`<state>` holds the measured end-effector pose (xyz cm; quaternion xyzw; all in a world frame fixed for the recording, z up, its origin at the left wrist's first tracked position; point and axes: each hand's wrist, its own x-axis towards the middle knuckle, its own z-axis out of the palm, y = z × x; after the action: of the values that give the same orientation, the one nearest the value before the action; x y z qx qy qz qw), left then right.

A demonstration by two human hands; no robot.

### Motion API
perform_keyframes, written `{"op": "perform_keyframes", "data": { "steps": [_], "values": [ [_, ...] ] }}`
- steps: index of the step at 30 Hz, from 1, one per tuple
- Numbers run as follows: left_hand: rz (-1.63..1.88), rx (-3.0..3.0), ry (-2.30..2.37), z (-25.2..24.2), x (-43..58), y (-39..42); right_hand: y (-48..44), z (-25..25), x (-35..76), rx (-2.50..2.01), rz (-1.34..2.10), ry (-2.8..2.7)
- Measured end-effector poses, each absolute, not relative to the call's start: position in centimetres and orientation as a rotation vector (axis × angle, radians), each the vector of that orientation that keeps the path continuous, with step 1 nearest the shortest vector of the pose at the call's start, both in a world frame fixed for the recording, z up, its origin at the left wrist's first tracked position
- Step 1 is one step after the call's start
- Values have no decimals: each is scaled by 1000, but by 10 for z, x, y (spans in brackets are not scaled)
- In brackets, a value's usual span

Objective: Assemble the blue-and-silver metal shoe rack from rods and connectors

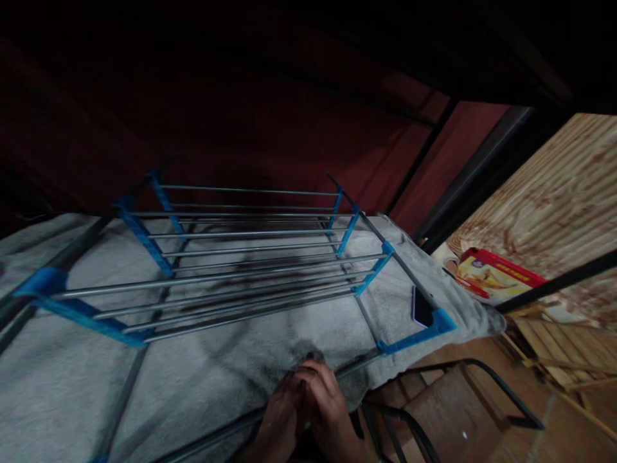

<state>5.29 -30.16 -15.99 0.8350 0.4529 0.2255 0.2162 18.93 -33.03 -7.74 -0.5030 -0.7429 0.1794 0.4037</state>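
My left hand (282, 415) and my right hand (330, 399) are pressed side by side at the bottom centre. Their fingers are curled down onto a grey cloth (193, 373) where it meets the near dark rail (357, 363) of a drying rack. Both hands look closed on the cloth there. The rack's upper tier (241, 283) has several thin metal rods held by blue plastic brackets and stands just beyond my fingers. A dark phone (421, 307) lies on the cloth by the blue corner bracket (441, 321) to the right.
A red and yellow box (491, 273) lies to the right on a wood-grain board (554, 199). A dark metal chair frame (457, 411) and wooden slats (559, 350) are at the lower right. The background behind the rack is dark red and dim.
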Motion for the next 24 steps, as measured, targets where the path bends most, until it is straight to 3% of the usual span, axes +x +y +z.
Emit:
{"op": "perform_keyframes", "data": {
  "steps": [12, 20, 24],
  "values": [
    [327, 2370, 1340, -97, 29, -302, -325, -102, 198, -1404, 438, -1772],
    [501, 2213, 1559, -56, -64, -346, -323, -124, 176, -1165, 552, -2038],
    [662, 2050, 1817, -63, -107, -394, -319, -119, 138, -1014, 592, -2217]
  ]
}}
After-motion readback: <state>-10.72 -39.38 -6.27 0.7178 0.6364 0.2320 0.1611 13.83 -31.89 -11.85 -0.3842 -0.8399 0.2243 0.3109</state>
